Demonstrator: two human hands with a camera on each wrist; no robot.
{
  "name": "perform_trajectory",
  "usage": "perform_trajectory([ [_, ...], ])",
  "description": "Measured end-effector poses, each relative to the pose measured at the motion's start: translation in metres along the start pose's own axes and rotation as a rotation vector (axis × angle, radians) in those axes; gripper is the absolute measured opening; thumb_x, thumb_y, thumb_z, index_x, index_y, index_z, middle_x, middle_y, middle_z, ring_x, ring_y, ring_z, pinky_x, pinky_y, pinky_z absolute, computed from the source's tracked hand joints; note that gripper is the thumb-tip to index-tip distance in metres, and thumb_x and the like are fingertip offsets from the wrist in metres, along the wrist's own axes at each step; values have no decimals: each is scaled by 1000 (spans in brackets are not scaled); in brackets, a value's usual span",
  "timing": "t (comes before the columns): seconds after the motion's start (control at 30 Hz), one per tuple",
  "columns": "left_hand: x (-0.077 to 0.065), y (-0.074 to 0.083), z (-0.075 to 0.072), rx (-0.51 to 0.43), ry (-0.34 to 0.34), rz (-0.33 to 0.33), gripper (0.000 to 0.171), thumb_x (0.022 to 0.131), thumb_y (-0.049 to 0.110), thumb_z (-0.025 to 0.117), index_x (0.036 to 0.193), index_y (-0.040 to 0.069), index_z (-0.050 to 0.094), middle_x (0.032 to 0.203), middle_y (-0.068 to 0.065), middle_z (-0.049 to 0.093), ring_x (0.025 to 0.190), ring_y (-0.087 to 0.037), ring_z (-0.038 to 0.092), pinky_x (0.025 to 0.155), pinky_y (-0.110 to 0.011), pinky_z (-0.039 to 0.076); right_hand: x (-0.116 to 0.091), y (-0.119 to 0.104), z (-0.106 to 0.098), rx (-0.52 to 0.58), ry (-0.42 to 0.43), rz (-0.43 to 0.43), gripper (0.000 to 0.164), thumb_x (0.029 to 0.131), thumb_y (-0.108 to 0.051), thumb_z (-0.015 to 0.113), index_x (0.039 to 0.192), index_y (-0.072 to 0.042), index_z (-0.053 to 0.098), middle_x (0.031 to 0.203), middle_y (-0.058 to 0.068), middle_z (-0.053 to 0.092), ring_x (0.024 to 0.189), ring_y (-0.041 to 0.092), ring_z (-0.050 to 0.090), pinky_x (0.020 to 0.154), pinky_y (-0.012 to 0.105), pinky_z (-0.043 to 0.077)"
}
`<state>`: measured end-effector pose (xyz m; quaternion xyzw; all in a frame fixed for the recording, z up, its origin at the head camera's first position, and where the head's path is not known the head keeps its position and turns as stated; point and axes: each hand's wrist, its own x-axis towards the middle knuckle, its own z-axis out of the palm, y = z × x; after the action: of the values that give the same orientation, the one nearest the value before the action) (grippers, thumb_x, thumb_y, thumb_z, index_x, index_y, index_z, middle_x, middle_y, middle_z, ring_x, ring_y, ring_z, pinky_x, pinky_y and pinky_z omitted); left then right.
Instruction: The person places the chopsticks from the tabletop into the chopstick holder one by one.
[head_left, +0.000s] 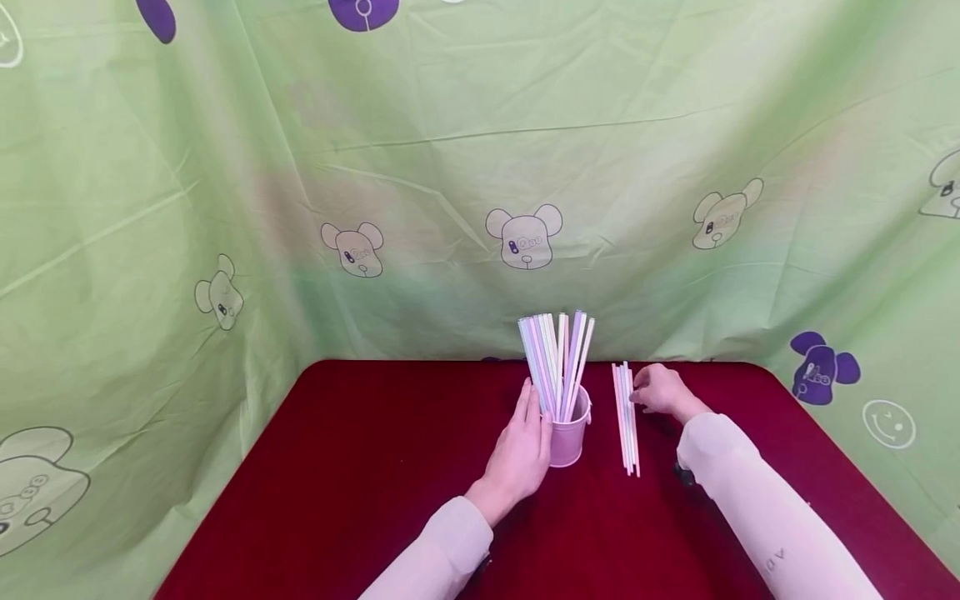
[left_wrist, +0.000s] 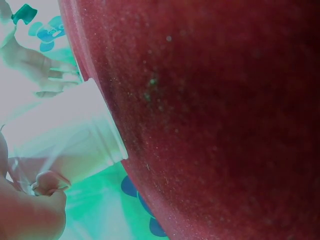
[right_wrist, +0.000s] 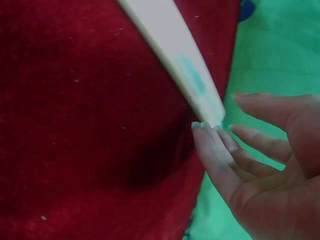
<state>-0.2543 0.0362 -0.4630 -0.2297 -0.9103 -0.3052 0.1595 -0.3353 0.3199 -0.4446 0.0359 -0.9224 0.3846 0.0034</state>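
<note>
A small pink bucket [head_left: 567, 442] stands on the red tabletop, holding a bunch of pastel straws [head_left: 555, 358] that fan out above its rim. My left hand [head_left: 519, 446] rests against the bucket's left side with its fingers extended. The left wrist view has the bucket [left_wrist: 70, 135] washed out to white, with part of the left hand [left_wrist: 30, 212] beside its handle lug. Several loose straws [head_left: 627, 421] lie together to the right of the bucket. At their right edge is my right hand [head_left: 663, 390]; its fingertips [right_wrist: 202, 127] meet the straws [right_wrist: 175, 55] while thumb and fingers stay apart.
Red cloth covers the table [head_left: 360, 475], whose far edge runs just behind the bucket. Green curtain [head_left: 450, 150] with bear prints hangs close behind and on both sides. A dark object [head_left: 684, 475] shows under the right wrist.
</note>
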Motion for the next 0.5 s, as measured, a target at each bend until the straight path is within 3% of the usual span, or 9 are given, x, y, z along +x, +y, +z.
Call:
perform_trajectory([
  [0.27,0,0,0,7,7,2,55,103,33,28,149,4,21,157,-6,10,129,-21,42,100,-33,41,4,12,8,-109,32,51,16,70,1,69,81,7,59,69,10,62,51,16,64,52,28,54],
  [0.5,1,0,0,13,15,4,54,103,32,28,149,4,21,157,-8,12,126,-22,45,99,-34,43,3,8,7,-214,54,109,4,64,-1,67,63,-2,63,56,1,60,53,17,61,55,28,52],
])
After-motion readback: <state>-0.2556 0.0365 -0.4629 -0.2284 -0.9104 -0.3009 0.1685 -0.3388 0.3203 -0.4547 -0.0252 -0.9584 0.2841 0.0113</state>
